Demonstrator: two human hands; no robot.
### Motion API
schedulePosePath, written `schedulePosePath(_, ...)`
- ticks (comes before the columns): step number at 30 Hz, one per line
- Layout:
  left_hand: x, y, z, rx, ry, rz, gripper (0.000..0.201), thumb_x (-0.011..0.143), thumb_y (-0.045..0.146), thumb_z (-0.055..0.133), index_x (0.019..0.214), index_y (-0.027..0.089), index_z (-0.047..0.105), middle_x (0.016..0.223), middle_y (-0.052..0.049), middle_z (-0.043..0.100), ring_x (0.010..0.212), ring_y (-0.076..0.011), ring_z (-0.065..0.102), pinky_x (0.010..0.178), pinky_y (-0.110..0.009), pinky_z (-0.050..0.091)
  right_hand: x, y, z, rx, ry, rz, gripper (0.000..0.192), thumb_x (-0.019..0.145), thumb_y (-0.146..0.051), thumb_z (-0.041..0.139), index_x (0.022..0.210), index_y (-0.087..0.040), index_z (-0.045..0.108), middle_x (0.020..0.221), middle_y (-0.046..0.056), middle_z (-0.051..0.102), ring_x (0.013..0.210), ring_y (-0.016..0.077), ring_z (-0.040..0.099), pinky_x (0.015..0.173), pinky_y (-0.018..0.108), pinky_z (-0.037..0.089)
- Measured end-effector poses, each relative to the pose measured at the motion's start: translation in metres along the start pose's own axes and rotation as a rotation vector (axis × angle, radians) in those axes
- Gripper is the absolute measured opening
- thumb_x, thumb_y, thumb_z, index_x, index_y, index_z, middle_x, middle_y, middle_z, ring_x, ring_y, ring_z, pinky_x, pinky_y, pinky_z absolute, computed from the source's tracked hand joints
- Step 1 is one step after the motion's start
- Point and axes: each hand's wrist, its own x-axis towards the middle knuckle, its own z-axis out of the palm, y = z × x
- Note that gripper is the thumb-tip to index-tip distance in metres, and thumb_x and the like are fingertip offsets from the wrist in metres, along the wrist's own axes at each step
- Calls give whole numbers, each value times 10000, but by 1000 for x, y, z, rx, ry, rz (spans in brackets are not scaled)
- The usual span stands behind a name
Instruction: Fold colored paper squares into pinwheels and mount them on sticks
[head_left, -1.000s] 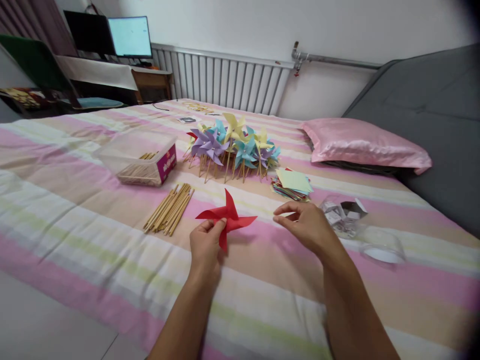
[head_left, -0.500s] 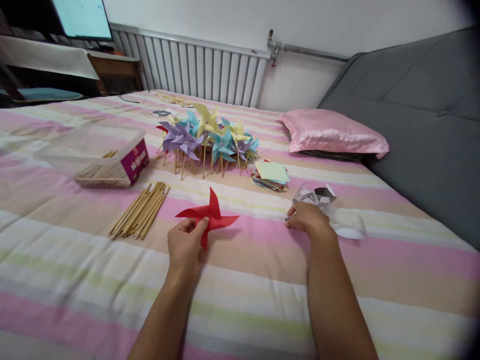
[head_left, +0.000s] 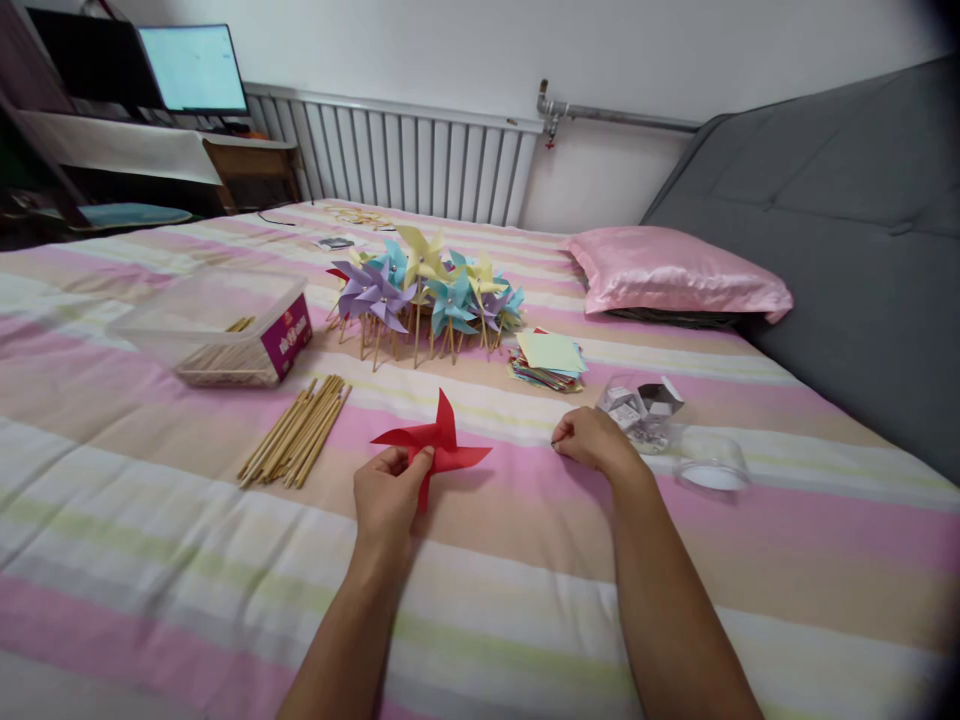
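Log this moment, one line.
left hand: pinching red pinwheel | right hand: pinching tiny item, too small to identify | tan sticks: on bedspread, left of pinwheel

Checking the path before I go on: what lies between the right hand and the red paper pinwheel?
In the head view, only the pink-striped fabric bedspread shows between the right hand and the red paper pinwheel.

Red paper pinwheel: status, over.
Left hand pinches red paper pinwheel. Right hand pinches tiny item, unidentifiable. Wooden sticks lie aside, not in the way.
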Motion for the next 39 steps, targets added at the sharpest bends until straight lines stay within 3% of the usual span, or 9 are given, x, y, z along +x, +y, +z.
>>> schedulePosePath(8,-1,3,1,22,-13,-6,277,575,340,735,676,93,659,549,-1,580,474,-64,425,447,-192,290,5,-4,11,122,82,-146,220,654,-104,554,788,-212,691,824,21,718,733,140,628,604,195,396)
schedulePosePath(21,-3,3,-1,15,-16,3,251,571,332,735,623,104,643,543,4,566,491,-72,432,459,-191,291,3,-12,8,284,165,-197,247,700,-68,523,820,-163,717,804,53,733,719,152,659,629,212,443)
schedulePosePath(31,-3,4,0,59,-5,11,207,604,307,716,611,116,637,519,18,544,465,-63,411,439,-192,275,2,-26,18,310,120,-404,248,717,-63,540,831,-191,719,823,17,739,757,136,665,693,202,462)
schedulePosePath(35,-2,3,-1,51,-10,11,195,608,300,715,612,121,639,509,23,538,463,-65,410,439,-194,280,3,-26,19,259,173,-370,250,729,-75,541,862,-193,718,878,35,735,806,149,657,723,222,452)
schedulePosePath(39,-2,3,-1,26,-10,12,199,595,298,725,596,120,635,512,17,544,466,-73,423,447,-200,293,2,-25,17,178,179,-285,160,686,-138,625,785,-207,729,803,34,736,747,169,650,664,236,432)
